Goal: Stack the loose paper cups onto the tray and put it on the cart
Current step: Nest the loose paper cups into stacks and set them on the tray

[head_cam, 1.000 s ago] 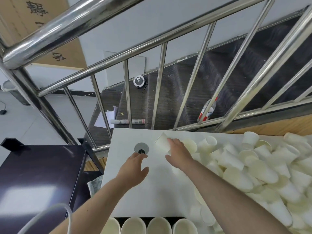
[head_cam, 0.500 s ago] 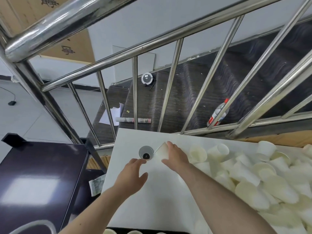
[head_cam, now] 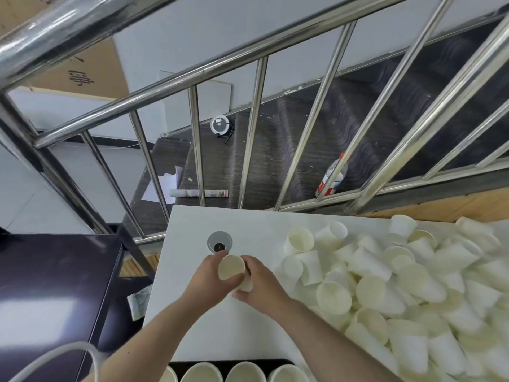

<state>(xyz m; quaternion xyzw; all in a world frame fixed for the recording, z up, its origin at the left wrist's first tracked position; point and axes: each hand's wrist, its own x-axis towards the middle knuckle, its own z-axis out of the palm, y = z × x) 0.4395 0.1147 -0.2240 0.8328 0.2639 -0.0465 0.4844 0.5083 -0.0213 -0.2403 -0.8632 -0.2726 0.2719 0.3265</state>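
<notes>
Here, above the white table (head_cam: 192, 321), the left hand (head_cam: 205, 279) and right hand (head_cam: 261, 279) together grip one cup (head_cam: 232, 267), mouth up, best kept unsquashed and lowered straight onto a stack in the tray (head_cam: 228, 363) below.

Both forearms are bare right up to the bottom edge of the shot, no sleeves showing; left hand (head_cam: 205, 277) and right hand (head_cam: 263, 285) are bare as well; no gloves, no watch, no rings or wristbands that I can spot.
</notes>
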